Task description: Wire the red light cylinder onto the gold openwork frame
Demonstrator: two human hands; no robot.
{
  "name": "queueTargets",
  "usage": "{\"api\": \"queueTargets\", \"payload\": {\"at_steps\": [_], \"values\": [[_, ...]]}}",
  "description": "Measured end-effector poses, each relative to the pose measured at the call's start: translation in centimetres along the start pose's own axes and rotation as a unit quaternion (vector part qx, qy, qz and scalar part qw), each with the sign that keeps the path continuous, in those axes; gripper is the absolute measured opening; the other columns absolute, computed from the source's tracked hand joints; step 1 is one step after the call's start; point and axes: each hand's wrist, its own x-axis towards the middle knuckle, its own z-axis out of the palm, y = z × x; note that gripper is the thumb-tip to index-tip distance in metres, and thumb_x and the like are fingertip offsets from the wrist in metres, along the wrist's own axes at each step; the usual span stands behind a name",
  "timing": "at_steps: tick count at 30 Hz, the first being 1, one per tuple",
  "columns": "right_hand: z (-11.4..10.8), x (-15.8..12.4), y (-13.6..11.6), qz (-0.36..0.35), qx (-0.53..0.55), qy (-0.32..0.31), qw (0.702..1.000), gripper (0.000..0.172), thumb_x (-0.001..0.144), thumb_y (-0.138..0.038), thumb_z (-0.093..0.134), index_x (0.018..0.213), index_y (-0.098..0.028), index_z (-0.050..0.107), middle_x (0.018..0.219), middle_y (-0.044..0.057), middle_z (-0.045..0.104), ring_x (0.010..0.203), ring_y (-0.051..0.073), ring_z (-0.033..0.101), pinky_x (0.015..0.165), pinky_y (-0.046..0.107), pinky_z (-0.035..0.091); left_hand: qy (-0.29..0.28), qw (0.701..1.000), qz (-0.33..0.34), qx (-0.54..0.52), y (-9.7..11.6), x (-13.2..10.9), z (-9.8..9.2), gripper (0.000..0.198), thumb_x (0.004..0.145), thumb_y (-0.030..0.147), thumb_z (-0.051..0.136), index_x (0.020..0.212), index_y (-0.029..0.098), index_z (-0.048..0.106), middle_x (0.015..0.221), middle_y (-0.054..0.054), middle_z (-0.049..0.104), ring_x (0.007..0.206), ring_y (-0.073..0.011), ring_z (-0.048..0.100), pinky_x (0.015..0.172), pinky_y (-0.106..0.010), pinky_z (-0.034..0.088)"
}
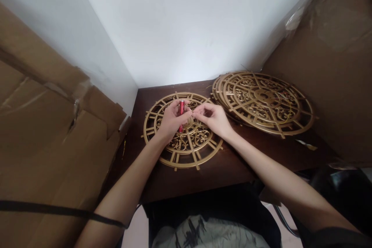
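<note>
Cardboard, left: large brown corrugated carton point(43, 124), creased and torn, leaning against the wall at the table's left edge.
Cardboard, right: second brown carton point(334, 66) with clear tape, at the table's right edge.
Table: dark brown wooden table point(232, 162), set into a white wall corner.
Stack: pile of round gold openwork discs point(263, 100) with scrollwork and spokes, on the table's far right part.
Single disc: one gold round openwork plastic-looking disc point(186, 151), flat on the table's middle-left, under both hands, with concentric rings, radial spokes, curled filigree and small tabs round the rim.
Disc handling: probably light and fairly stiff. The thin filigree is likely to snap if bent, so it is best taken by the outer ring or a spoke.
Left hand point(171, 118): over the table's middle, fingers curled round the red cylinder, with the heel low over the single disc.
Right hand point(213, 118): beside the left, thumb and forefinger pressed tip to tip. What they pinch is too fine to tell.
Red cylinder: small glossy red metallic tube point(181, 105), upright in the left fingers above the disc's hub.
Cylinder handling: likely light, rigid and slippery, so it is gripped best round its middle.
Scrap: small pale offcut point(305, 145) on the table's right part.
</note>
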Motion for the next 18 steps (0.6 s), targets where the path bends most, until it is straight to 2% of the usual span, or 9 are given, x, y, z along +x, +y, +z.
{"api": "queueTargets", "payload": {"at_steps": [5,9,14,18], "values": [[-0.05,0.08,-0.36,0.008,0.041,0.014,0.999,0.018,0.072,-0.032,0.07,0.076,-0.015,0.068,0.066,0.001,0.06,0.06,0.01,0.05,0.06,0.026,0.042,0.001,1.0,-0.005,-0.004,0.03,0.01,0.01,0.033,0.07,0.02,0.07,0.1,0.016,0.057,0.076,0.0,0.055,0.053,-0.0024,0.044,0.045,-0.015,0.034],[0.08,0.08,-0.6,0.046,0.083,0.001,0.995,0.021,0.07,-0.033,0.071,0.075,-0.014,0.065,0.064,0.002,0.062,0.059,0.011,0.056,0.06,0.027,0.046,0.005,1.0,-0.004,-0.006,0.08,0.0,0.04,0.033,0.069,0.019,0.07,0.1,0.016,0.058,0.076,0.001,0.055,0.053,-0.0023,0.044,0.045,-0.015,0.034],[0.33,0.04,-0.74,0.088,0.164,-0.019,0.982,0.026,0.066,-0.035,0.074,0.076,-0.014,0.064,0.065,0.003,0.065,0.058,0.011,0.06,0.058,0.026,0.049,0.009,1.0,-0.006,-0.005,0.18,-0.02,0.06,0.034,0.069,0.019,0.07,0.1,0.016,0.058,0.076,0.001,0.055,0.055,-0.0031,0.046,0.046,-0.015,0.036],[0.36,0.09,-0.7,0.107,0.218,-0.001,0.97,0.027,0.063,-0.033,0.077,0.075,-0.013,0.064,0.063,0.002,0.066,0.055,0.01,0.059,0.057,0.025,0.049,0.001,1.0,-0.002,0.01,0.23,-0.08,0.1,0.033,0.07,0.019,0.069,0.101,0.016,0.057,0.076,0.001,0.055,0.055,-0.0027,0.045,0.047,-0.014,0.036]]}}
